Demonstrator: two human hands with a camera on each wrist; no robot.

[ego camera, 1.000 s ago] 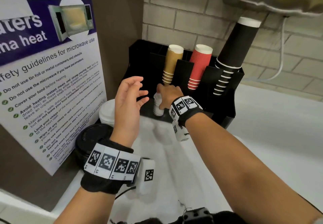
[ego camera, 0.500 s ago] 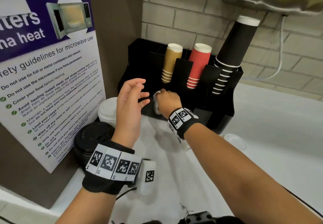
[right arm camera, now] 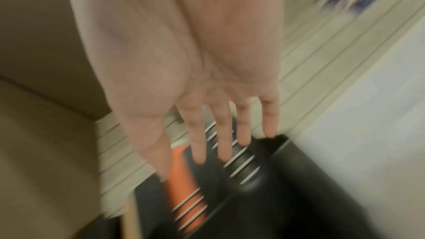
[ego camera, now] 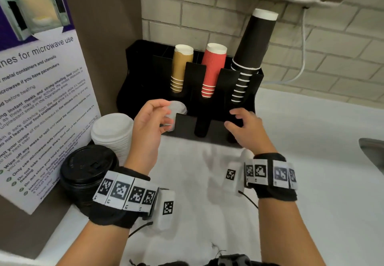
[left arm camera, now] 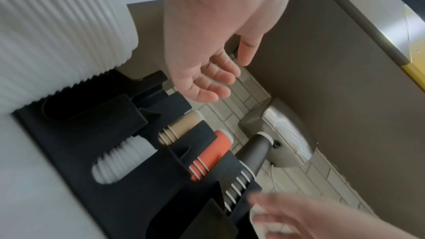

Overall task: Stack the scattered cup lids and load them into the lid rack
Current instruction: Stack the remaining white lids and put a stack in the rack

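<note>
A black lid rack (ego camera: pixel 185 122) stands against the brick wall. A short stack of small white lids (ego camera: pixel 178 108) (left arm camera: pixel 124 161) lies in its front-left slot. My left hand (ego camera: pixel 166 116) (left arm camera: pixel 232 75) hovers just in front of that slot with relaxed fingers and holds nothing. My right hand (ego camera: pixel 230 118) (right arm camera: pixel 184 166) is open before the rack's right front, fingers straight and blurred. A taller stack of larger white lids (ego camera: pixel 113 132) (left arm camera: pixel 57 34) and a stack of black lids (ego camera: pixel 87 170) stand on the counter at the left.
Tan cups (ego camera: pixel 180 68), red cups (ego camera: pixel 213 68) and a tall column of black cups (ego camera: pixel 251 58) fill the rack's rear slots. A microwave poster (ego camera: pixel 41 99) covers the left panel. The white counter (ego camera: pixel 311 172) runs right to a sink edge (ego camera: pixel 372 151).
My right hand has let go of the small white lids in the front-left slot and swung right across the rack. My left hand has drifted closer to that slot.
</note>
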